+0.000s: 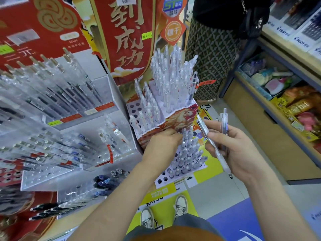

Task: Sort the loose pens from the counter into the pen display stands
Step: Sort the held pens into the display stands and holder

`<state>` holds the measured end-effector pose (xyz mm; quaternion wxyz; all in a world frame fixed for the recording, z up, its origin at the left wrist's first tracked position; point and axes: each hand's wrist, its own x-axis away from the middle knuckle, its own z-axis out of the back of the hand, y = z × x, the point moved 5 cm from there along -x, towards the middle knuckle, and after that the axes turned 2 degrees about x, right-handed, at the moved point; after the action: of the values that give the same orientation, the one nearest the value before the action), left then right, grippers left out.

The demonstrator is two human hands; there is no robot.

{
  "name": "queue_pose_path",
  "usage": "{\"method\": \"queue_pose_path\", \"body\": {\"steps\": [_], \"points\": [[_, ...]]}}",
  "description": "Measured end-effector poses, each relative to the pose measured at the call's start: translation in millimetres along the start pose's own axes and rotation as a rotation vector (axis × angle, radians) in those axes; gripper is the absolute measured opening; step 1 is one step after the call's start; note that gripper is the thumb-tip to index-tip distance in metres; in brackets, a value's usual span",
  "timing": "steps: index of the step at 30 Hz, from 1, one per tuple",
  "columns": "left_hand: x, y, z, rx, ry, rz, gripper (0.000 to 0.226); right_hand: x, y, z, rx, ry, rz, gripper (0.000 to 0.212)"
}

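Pinching two clear pens (223, 163), right fingers (217, 136) curl round the barrels; right hand (232, 152) hovers beside the lower stand (163, 181)'s right edge; left fingers (175, 136) curl among its rear pens, grip unclear; left hand (161, 145) near its rear left corner.
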<state>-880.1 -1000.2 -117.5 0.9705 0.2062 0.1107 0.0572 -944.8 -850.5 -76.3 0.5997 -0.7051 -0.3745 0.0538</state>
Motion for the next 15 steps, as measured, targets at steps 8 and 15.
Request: {"method": "queue_pose_path", "body": {"steps": [8,15], "points": [[-11,-2,-15,-0.227,-0.156,-0.008,0.032,-1,0,-1,0.084,-0.027,0.012,0.022],[-11,-6,-17,-0.289,-0.135,0.091,0.032,-1,2,-5,0.026,-0.063,0.024,0.017]]}}
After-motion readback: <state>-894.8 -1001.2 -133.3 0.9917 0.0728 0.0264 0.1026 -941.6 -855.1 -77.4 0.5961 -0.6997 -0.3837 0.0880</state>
